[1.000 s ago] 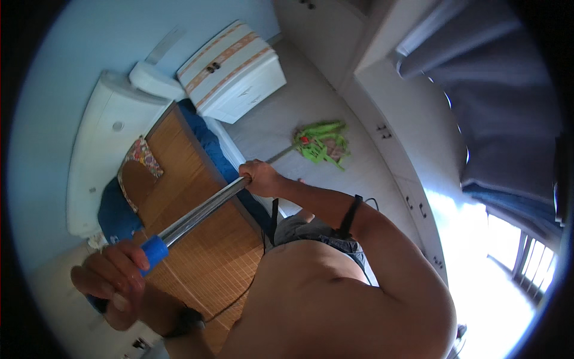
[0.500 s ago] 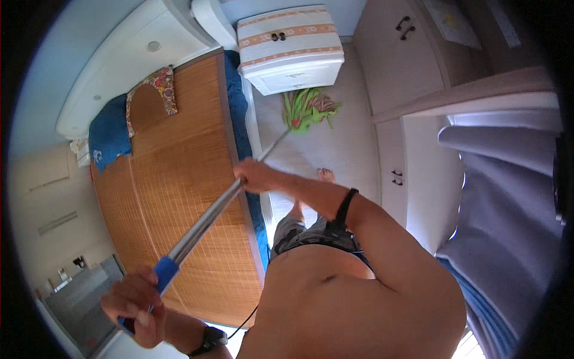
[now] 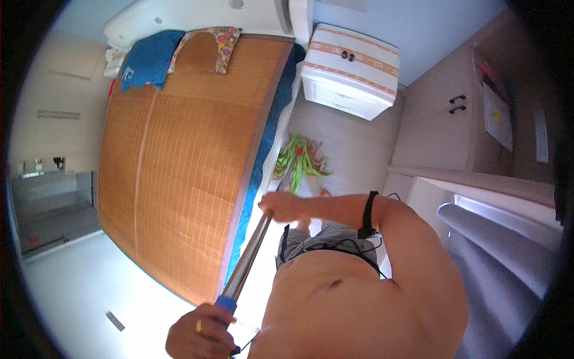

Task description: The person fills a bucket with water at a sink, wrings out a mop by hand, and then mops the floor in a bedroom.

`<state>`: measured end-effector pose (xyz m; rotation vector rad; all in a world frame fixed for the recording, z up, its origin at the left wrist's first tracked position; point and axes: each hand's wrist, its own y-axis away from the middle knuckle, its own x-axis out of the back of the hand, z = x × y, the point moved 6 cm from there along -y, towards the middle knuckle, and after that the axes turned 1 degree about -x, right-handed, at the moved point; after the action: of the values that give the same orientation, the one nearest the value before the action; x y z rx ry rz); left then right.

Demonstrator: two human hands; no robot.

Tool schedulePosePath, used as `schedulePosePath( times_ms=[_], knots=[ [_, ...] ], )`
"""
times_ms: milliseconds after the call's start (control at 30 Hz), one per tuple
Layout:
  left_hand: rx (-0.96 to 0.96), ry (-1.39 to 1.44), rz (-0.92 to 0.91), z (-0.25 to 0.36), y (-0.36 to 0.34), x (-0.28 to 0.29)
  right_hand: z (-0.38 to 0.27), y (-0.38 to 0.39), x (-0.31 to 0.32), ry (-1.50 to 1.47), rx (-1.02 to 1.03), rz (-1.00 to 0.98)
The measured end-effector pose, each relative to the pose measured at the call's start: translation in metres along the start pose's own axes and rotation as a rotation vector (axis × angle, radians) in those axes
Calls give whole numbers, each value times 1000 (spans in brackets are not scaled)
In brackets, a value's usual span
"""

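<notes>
A mop (image 3: 251,251) with a metal handle slants from the lower left up to its head. My left hand (image 3: 200,335), wearing a yellow ring, is wrapped round the blue grip at the handle's upper end. Farther down the shaft my right hand (image 3: 282,207) is closed round the metal. The mop head (image 3: 299,157), green and brownish strips with a red centre, lies on the pale floor beside the bed, short of the white nightstand. My feet are close behind it, partly hidden by my right arm.
On the left stands a bed with a brown woven mat (image 3: 179,149) and pillows (image 3: 152,60). A white nightstand (image 3: 350,90) with an orange-striped top is against the far wall. Cabinets (image 3: 433,128) and a grey curtain (image 3: 502,257) line the right side.
The mop head has come back from the nightstand's foot toward me, beside the bed. Both hands keep their hold, and the handle stands steeper. My view has turned.
</notes>
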<state>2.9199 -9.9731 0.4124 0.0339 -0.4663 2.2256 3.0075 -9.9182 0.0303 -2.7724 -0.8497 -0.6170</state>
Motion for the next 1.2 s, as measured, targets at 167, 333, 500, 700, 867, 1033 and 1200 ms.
schedulePosePath(
  times_ms=[167,333,500,700,867,1033,1200],
  knots=[
    [123,-78,91,-75,-6,-19,82,-6,56,81,-5,140],
    [63,-62,302,-100,44,-19,91,-25,46,111,33,169],
    [53,-94,218,-77,128,-40,65,-6,-28,123,29,-4],
    [197,-85,721,23,289,-20,-44,7,-203,17,181,-124],
    [266,-342,850,127,388,-45,-212,43,-403,-330,294,-401],
    [461,-468,639,121,412,-60,-252,81,-558,-451,373,-843],
    [519,-554,558,68,450,-82,-228,82,-646,-430,348,-1029]
  ],
)
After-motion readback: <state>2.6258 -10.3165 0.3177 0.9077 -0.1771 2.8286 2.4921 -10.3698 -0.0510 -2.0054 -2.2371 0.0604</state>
